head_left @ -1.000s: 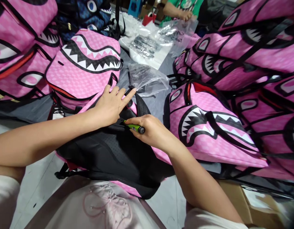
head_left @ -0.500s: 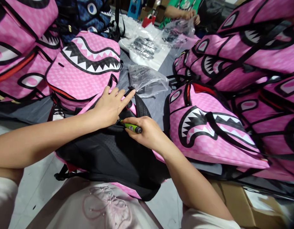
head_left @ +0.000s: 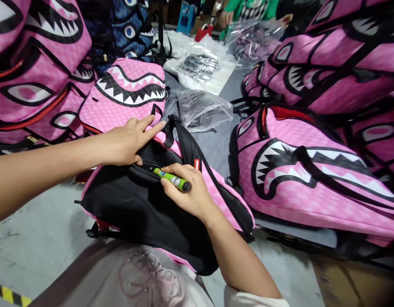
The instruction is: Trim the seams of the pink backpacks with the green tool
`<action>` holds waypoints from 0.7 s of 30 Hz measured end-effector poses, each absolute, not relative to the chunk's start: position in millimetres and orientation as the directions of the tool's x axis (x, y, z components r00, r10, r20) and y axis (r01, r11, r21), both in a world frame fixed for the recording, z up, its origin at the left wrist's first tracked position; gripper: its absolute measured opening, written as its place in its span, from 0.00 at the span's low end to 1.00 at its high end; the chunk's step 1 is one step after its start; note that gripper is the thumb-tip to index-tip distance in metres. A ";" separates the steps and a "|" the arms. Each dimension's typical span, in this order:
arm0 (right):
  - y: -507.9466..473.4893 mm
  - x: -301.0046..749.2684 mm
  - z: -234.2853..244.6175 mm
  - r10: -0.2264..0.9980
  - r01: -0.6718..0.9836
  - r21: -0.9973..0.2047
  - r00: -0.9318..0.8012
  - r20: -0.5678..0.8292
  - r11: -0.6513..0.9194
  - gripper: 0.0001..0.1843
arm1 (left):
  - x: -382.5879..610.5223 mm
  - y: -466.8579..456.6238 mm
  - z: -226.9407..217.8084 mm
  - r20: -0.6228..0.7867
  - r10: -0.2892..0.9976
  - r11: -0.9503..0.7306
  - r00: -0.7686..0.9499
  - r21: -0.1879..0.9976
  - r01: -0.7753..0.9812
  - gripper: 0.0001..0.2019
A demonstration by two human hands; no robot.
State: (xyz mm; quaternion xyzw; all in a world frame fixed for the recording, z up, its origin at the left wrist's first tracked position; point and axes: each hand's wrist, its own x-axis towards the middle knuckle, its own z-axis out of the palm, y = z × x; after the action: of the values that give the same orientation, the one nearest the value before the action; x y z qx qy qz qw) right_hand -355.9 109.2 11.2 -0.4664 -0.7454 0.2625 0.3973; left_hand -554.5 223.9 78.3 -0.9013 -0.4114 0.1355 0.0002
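A black and pink backpack [head_left: 158, 217] lies on its front before me, its black padded back facing up and its lower end near my lap. My right hand [head_left: 193, 187] grips a green marker pen [head_left: 174, 181]. The pen's dark tip points left at an opening in the black back panel. My left hand [head_left: 128, 143] rests on the upper part of the same backpack with its fingers stretched out and apart. A black shoulder strap [head_left: 192, 145] with a small red tag lies to the right of the opening.
A pink shark-mouth backpack [head_left: 129, 91] stands just beyond, with more pink ones [head_left: 27, 89] stacked at left. Another pink backpack [head_left: 286, 162] and a pile [head_left: 337, 64] are at right. A clear plastic bag [head_left: 205, 111] lies mid-table. A person in green [head_left: 261, 8] stands across.
My left hand has slid left and away from the right hand. The pen shows more fully and the strap with its red tag has come into view. The whole view has shifted somewhat.
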 end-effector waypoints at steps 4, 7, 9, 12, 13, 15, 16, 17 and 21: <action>96.9 -364.6 11.6 0.823 0.404 -0.718 -0.332 0.462 0.566 0.07 | -557.4 214.6 75.8 -0.228 0.775 -0.627 0.590 -0.162 0.762 0.54; 95.0 -367.1 9.6 0.808 0.431 -0.684 -0.340 0.482 0.589 0.07 | -556.6 213.4 75.3 -0.206 0.790 -0.610 0.578 -0.159 0.776 0.53; 95.7 -367.2 7.5 0.817 0.466 -0.672 -0.333 0.470 0.576 0.06 | -555.6 212.4 77.6 -0.221 0.792 -0.603 0.569 -0.146 0.784 0.56; 95.6 -367.0 5.0 0.827 0.475 -0.678 -0.315 0.465 0.562 0.07 | -551.4 207.4 81.6 -0.299 0.788 -0.599 0.538 -0.169 0.783 0.68; 95.2 -367.1 4.3 0.826 0.470 -0.679 -0.314 0.468 0.564 0.07 | -549.4 204.7 82.0 -0.314 0.793 -0.592 0.522 -0.195 0.782 0.72; 94.3 -367.7 3.0 0.821 0.467 -0.675 -0.317 0.475 0.571 0.07 | -545.2 199.5 80.2 -0.307 0.818 -0.565 0.487 -0.261 0.783 0.74; 94.2 -368.0 2.2 0.819 0.470 -0.670 -0.320 0.477 0.574 0.07 | -543.5 197.4 78.3 -0.291 0.829 -0.552 0.478 -0.288 0.783 0.74; 94.4 -368.3 1.3 0.817 0.474 -0.665 -0.321 0.480 0.577 0.08 | -542.4 196.0 75.9 -0.271 0.838 -0.542 0.474 -0.308 0.782 0.73; 97.7 -367.9 -2.5 0.818 0.467 -0.672 -0.304 0.489 0.575 0.08 | -545.8 199.0 68.2 -0.231 0.836 -0.549 0.498 -0.319 0.773 0.70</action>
State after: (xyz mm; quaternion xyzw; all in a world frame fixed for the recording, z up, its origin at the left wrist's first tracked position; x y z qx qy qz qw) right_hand -367.9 97.7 -2.5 -0.4116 -0.7803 0.2075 0.4227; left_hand -545.8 199.0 68.2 -0.8611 -0.4671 0.1812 0.0868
